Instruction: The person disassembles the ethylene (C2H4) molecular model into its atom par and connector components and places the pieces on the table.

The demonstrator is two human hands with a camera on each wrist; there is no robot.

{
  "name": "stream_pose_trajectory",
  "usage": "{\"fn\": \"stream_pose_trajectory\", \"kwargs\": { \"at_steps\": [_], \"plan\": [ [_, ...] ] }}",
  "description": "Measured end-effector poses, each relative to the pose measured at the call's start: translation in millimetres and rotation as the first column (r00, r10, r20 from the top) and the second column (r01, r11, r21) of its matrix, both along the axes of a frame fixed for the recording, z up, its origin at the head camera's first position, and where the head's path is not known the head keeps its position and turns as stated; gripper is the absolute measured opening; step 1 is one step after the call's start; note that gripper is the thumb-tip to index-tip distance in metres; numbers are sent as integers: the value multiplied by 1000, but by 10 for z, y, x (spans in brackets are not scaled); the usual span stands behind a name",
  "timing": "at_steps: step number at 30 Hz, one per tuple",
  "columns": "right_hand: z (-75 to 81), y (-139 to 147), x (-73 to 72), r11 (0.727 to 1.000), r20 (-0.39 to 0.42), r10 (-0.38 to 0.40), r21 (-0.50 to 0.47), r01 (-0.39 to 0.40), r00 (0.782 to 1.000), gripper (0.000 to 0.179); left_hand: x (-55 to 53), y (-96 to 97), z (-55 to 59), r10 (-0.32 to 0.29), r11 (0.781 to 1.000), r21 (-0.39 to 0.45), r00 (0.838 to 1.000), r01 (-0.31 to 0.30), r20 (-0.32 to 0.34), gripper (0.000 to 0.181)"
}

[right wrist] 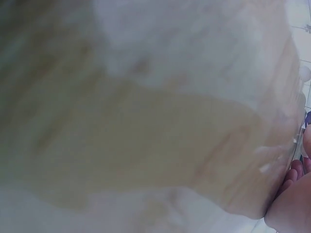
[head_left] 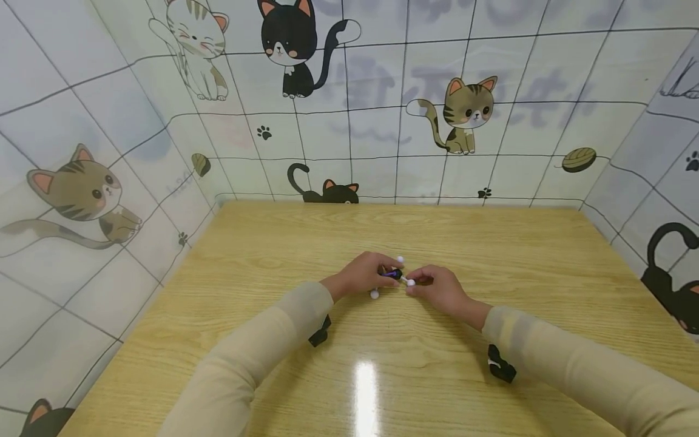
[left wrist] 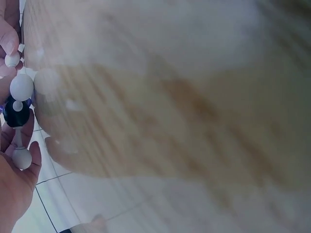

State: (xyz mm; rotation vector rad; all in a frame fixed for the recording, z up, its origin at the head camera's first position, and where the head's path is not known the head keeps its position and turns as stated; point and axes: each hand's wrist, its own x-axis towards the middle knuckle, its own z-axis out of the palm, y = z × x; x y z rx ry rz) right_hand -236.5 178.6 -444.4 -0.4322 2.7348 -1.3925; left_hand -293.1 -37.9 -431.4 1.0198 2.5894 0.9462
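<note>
In the head view both hands meet over the middle of the table [head_left: 306, 243] around a small ball-and-stick model. My left hand [head_left: 360, 273] grips it by its black centre ball [head_left: 397, 274], beside a purple part [head_left: 390, 274]. My right hand [head_left: 441, 291] pinches a white ball [head_left: 411, 283] on a short pale stick. One more white ball [head_left: 400, 259] shows beyond the left fingers, and another [head_left: 374, 294] shows below that hand. The left wrist view catches the dark ball [left wrist: 16, 116] with white balls around it at its left edge. Blurred wood fills most of the right wrist view.
A cloth wall [head_left: 377, 133] printed with cats and grid lines borders the table at the back and both sides. Dark wrist devices [head_left: 320, 332] hang beneath the sleeves. Light glares off the tabletop near the front.
</note>
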Motion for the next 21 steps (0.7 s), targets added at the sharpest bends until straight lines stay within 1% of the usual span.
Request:
{"fn": "stream_pose_trajectory", "kwargs": {
  "at_steps": [7, 10, 13, 16, 21],
  "plan": [
    [20, -19, -3, 1000, 31, -10, -3, 10, 999, 20, -3, 3, -15, 7, 1000, 1, 1000, -7, -22, 36],
    [40, -26, 4, 1000, 57, -23, -16, 24, 998, 20, 5, 1, -5, 13, 1000, 0, 999, -13, -38, 33],
    [60, -21, 14, 999, 67, -23, -29, 25, 997, 22, 7, 0, 3, 19, 1000, 9, 999, -19, -44, 33],
    [86, -20, 23, 999, 73, -17, -48, 21, 997, 24, 10, -8, 11, 20, 999, 38, 999, -19, -25, 32],
    [123, -29, 25, 998, 72, -8, -64, 12, 997, 25, 36, -28, 26, 28, 996, 85, 999, -31, 29, 30]
  ]
}}
